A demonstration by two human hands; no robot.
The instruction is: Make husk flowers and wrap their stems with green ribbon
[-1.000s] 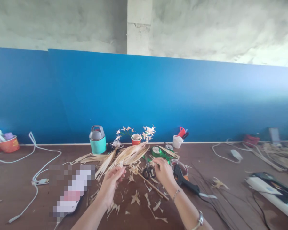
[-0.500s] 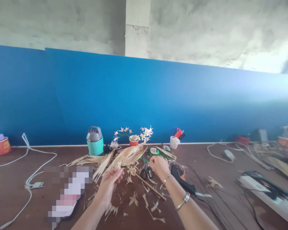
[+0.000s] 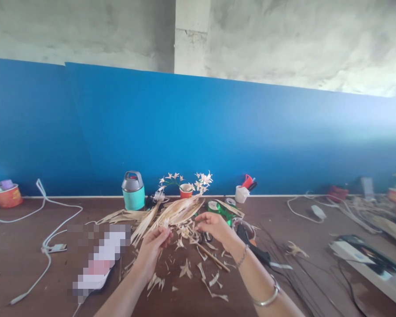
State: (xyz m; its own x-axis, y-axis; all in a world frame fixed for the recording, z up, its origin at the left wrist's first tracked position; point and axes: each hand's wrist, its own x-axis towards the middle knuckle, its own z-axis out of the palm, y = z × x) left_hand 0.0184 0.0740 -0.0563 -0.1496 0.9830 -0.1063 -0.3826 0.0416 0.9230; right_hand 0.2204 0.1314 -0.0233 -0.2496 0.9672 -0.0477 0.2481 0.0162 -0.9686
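Note:
My left hand (image 3: 153,248) is closed in a pinch, low over the table. A small pale piece of dried husk (image 3: 166,223) shows at its fingertips, its exact shape hard to make out. To the right, my right hand (image 3: 216,229) reaches leftward with thumb and fingers slightly apart and nothing visible between them. Its wrist partly covers the table, and dark scissors (image 3: 208,237) show only in part below the fingers. Long dried husks (image 3: 178,212) lie behind both hands. Cut star-shaped husk petals (image 3: 185,269) and a thin stick (image 3: 214,258) lie in front.
Husk flowers (image 3: 203,180) stand in a red cup (image 3: 186,191) by the blue partition (image 3: 185,132). Left of them is a teal flask (image 3: 133,198). Green tape (image 3: 226,213), a black glue gun (image 3: 252,246) and a power strip (image 3: 366,270) lie rightward; white cables (image 3: 49,240) trail left.
My right hand has moved slightly left toward my left hand, its fingers unfolding from a closed shape and now covering more of the scissors. My left hand keeps its pinch. The view has shifted slightly.

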